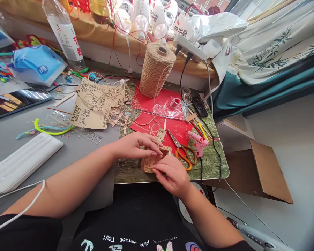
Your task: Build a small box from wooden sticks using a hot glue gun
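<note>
A small box of wooden craft sticks stands at the table's front edge, partly covered by both hands. My left hand reaches over it from the left, fingers bent around its upper part and thumb tip close to the forefinger. At the box's right front, my right hand has thumb and forefinger pinched together; what lies between them is too small to make out. Behind the hands, a loose strand of twine runs up toward a large twine spool. Scissors with orange handles lie right of the box.
A pink glue gun stands at the right, its cord hanging over the edge. Red sheets, sandpaper sheets and tangled twine lie behind. To the left are a white keyboard-like device and a tablet. A power strip sits at the back.
</note>
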{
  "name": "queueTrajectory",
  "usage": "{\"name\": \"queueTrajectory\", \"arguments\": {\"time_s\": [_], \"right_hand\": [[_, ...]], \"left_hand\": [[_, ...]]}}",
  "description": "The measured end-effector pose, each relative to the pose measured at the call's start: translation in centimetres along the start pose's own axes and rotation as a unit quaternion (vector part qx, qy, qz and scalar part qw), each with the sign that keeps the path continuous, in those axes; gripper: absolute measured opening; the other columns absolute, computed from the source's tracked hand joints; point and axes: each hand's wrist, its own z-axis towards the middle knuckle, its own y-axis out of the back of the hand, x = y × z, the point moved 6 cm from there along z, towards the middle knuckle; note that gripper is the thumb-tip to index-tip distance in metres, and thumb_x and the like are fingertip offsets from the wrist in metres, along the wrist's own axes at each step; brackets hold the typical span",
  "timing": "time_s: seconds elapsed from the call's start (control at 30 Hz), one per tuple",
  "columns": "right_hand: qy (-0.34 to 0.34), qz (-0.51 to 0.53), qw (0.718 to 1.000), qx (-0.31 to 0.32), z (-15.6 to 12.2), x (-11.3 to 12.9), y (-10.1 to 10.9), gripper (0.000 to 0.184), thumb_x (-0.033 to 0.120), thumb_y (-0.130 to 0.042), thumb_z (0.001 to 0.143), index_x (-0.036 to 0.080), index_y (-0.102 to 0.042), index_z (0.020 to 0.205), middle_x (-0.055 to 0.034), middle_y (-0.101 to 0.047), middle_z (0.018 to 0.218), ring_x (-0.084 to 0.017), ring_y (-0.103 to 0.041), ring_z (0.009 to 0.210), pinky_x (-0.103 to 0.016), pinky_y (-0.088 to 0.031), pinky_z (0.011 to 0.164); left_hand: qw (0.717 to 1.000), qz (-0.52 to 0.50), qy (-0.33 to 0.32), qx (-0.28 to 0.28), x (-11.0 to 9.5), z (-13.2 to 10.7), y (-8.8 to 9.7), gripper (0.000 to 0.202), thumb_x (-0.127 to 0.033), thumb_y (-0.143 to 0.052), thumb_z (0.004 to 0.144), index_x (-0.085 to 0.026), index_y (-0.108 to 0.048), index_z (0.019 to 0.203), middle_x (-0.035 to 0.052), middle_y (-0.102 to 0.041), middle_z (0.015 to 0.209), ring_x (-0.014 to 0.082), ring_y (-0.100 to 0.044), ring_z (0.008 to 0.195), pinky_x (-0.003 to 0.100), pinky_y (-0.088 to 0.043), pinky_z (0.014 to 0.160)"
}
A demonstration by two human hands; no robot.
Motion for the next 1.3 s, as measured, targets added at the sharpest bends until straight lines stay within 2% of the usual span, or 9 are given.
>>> {"name": "queueTrajectory", "arguments": {"time_s": [0.23, 0.43, 0.57, 0.9, 1.3], "right_hand": [[0.010, -0.019, 0.999, 0.033, -0.3, -0.2, -0.7, 0.030, 0.010, -0.069, 0.094, 0.024, -0.070, 0.120, -0.0071, -0.078, 0.099, -0.023, -0.067, 0.087, -0.043, -0.054, 0.079], [0.012, -0.021, 0.999, 0.023, -0.2, -0.1, -0.9, 0.029, 0.010, -0.070, 0.093, 0.024, -0.071, 0.119, -0.0068, -0.079, 0.099, -0.023, -0.068, 0.089, -0.043, -0.054, 0.079], [0.009, -0.014, 1.000, 0.004, -0.6, -0.4, -0.8, 0.035, 0.011, -0.070, 0.095, 0.025, -0.069, 0.127, -0.0069, -0.078, 0.101, -0.023, -0.069, 0.091, -0.043, -0.054, 0.080], [0.025, -0.049, 0.997, 0.051, -0.6, -0.2, -1.0, 0.038, 0.012, -0.068, 0.095, 0.028, -0.068, 0.129, -0.0066, -0.079, 0.105, -0.023, -0.069, 0.091, -0.043, -0.049, 0.078], [0.027, -0.059, 0.997, 0.049, -0.7, -0.1, -1.2, 0.043, 0.011, -0.066, 0.095, 0.027, -0.065, 0.135, -0.0068, -0.078, 0.104, -0.023, -0.069, 0.090, -0.042, -0.048, 0.078]], "left_hand": [[1.000, -0.010, 0.011, -0.001, 0.3, 0.0, 0.1, 0.021, -0.024, -0.070, 0.096, -0.028, -0.085, 0.110, 0.0093, -0.079, 0.120, 0.0222, -0.072, 0.118, 0.032, -0.057, 0.102], [1.000, -0.006, 0.016, 0.007, 0.4, -0.1, 0.0, 0.021, -0.025, -0.069, 0.096, -0.027, -0.085, 0.109, 0.0094, -0.079, 0.120, 0.0212, -0.073, 0.116, 0.031, -0.057, 0.100], [1.000, -0.004, 0.012, 0.009, 0.7, -0.1, -0.1, 0.020, -0.025, -0.070, 0.096, -0.027, -0.085, 0.110, 0.0097, -0.079, 0.121, 0.0214, -0.073, 0.115, 0.032, -0.057, 0.100], [1.000, -0.005, 0.016, 0.004, 0.8, -0.1, 0.0, 0.020, -0.027, -0.070, 0.096, -0.028, -0.085, 0.109, 0.0081, -0.079, 0.119, 0.0205, -0.073, 0.115, 0.030, -0.056, 0.101], [0.999, -0.014, 0.032, 0.004, 0.9, 0.0, 0.0, 0.019, -0.025, -0.073, 0.094, -0.028, -0.085, 0.108, 0.0084, -0.079, 0.119, 0.0213, -0.074, 0.112, 0.032, -0.057, 0.100]]}}
